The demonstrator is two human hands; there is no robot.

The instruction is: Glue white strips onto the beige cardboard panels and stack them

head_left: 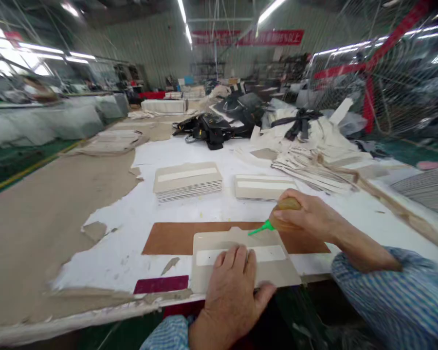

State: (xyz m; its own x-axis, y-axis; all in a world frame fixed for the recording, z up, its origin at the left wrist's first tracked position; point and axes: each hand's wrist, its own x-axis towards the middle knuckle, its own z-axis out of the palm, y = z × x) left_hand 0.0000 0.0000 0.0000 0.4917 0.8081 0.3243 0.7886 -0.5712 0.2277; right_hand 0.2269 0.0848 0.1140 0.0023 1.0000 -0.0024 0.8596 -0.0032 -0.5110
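My left hand (230,287) lies flat, fingers spread, on a beige cut piece (208,242) with a white strip across it, pinning it to a brown board (168,238) at the table's near edge. My right hand (306,214) grips a tan glue bottle (285,205) whose green nozzle (260,228) points left and down at the piece's upper edge. Both wrists wear blue striped sleeves.
Two stacks of similar beige pieces (187,181) (264,187) sit just beyond the board. A heap of loose cut pieces (321,155) and black bags (211,129) lie farther back. A dark red piece (160,284) lies left of my hand. Torn brown paper covers the table's left side (40,223).
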